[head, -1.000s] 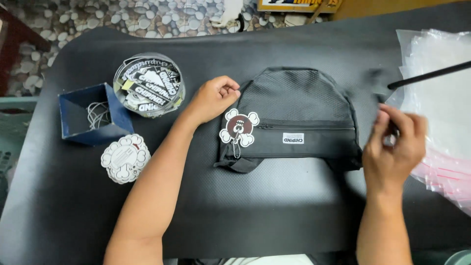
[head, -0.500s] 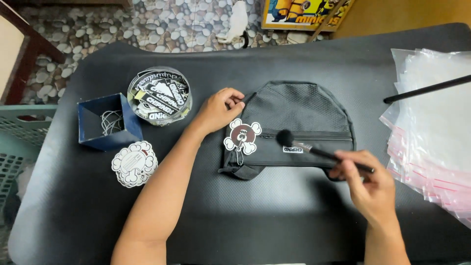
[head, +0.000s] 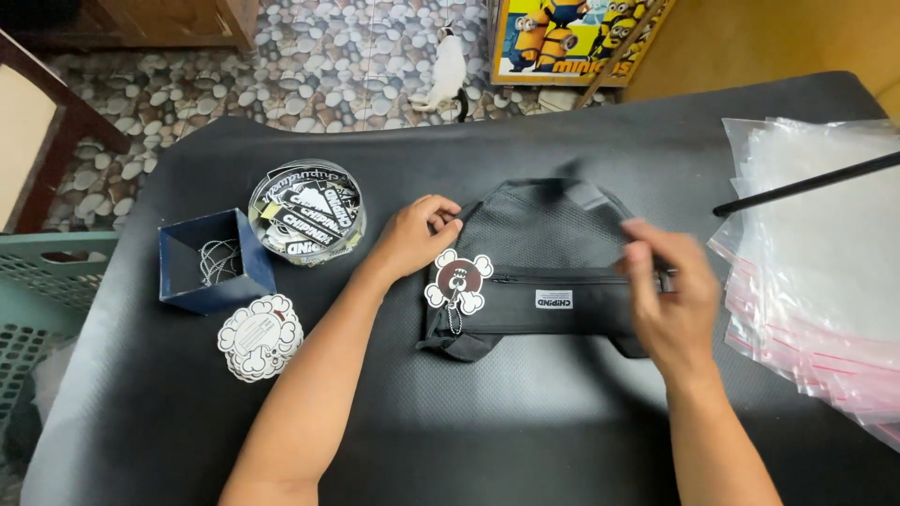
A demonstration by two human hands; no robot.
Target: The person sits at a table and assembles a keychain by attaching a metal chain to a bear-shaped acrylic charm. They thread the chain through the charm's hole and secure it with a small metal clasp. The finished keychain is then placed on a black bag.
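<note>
A black fabric bag lies flat on the black table mat, with a brown-and-white cartoon charm hanging at its left end. My left hand rests on the bag's upper left edge and pinches the fabric there. My right hand hovers over the bag's right end, blurred by motion, fingers closed around a thin dark brush. The brush's blurred head shows near the bag's top edge.
A round clear tub of black-and-white labels, a blue box of strings and a stack of cloud-shaped tags sit at the left. Clear zip bags are piled at the right under a black rod. A green basket stands beyond the left edge.
My right hand picked up a brush at the right, brought it over the bag, and now sweeps it toward the bag's top. My left hand has stayed on the bag's left edge.
</note>
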